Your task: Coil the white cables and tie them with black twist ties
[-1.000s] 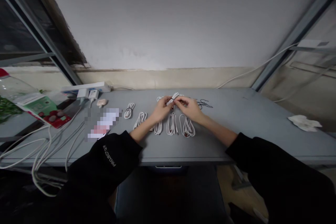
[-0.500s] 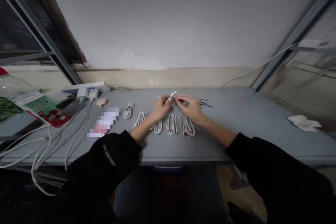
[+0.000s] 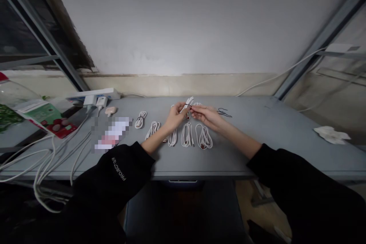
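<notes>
Between my hands a coiled white cable [image 3: 188,102] is held up above the desk, with a black twist tie [image 3: 188,105] around its middle. My left hand [image 3: 175,116] is closed on the coil from the left. My right hand [image 3: 208,116] pinches the end of the black tie with thumb and forefinger. Just below lie loose white coils, one in the middle [image 3: 187,135] and one to its right [image 3: 204,137]. Others sit partly behind my left forearm. Farther left is a coil with a black tie round it [image 3: 140,120]. Several black ties [image 3: 224,113] lie right of my right hand.
A power strip [image 3: 105,93] with plugged-in chargers stands at the back left, near a small pinkish case [image 3: 110,111] and a blurred-out phone-like object [image 3: 113,134]. Charger cables [image 3: 47,160] hang over the left edge. Crumpled tissue [image 3: 331,134] lies far right.
My right hand has shifted slightly and its fingers have flattened, uncovering another white coil behind. The held coil stays in my left hand.
</notes>
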Available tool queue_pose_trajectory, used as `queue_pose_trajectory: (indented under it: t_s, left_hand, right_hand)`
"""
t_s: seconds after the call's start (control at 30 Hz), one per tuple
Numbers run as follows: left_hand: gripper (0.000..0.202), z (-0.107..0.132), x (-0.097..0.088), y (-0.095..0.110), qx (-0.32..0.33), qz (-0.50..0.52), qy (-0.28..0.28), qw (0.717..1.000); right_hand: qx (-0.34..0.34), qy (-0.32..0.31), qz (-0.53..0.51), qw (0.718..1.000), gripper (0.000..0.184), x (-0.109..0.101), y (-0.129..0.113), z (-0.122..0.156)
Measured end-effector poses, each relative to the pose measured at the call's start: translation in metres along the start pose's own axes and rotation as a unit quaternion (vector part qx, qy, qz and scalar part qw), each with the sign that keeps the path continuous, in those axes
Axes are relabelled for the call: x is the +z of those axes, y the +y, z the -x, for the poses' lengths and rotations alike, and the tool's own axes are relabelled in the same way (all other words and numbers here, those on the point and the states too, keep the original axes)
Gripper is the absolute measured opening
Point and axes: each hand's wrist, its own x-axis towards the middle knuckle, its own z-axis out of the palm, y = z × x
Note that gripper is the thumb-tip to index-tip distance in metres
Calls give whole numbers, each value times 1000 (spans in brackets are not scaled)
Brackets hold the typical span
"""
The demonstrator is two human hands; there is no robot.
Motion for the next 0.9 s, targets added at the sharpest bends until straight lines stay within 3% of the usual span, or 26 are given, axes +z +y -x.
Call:
queue_pose_trajectory:
  t_s: [0.23, 0.4, 0.5, 0.63, 0.73, 0.9]
  left_hand:
    - [6, -2, -2, -1, -17, 9, -28, 999]
    - [7, -3, -4, -3, -15, 5, -44, 999]
    - [7, -3, -2, -3, -32, 23, -61, 997]
    - [4, -2, 0, -3, -62, 85, -54, 993]
    - [4, -2, 0, -5, -64, 96, -59, 992]
    - [10, -4, -2, -9, -42, 51, -55, 996]
  right_hand:
    - [33, -41, -4, 999, 11, -2, -10, 3]
    - [-62, -20, 106, 992, 27, -3, -5, 1]
    - [-135, 7, 202, 970, 35, -1, -3, 2]
    - [-191, 27, 292, 937, 30, 1, -6, 7]
    - [-208, 29, 323, 923, 27, 1, -7, 8]
    - [-179, 28, 280, 943, 32, 0, -2, 2]
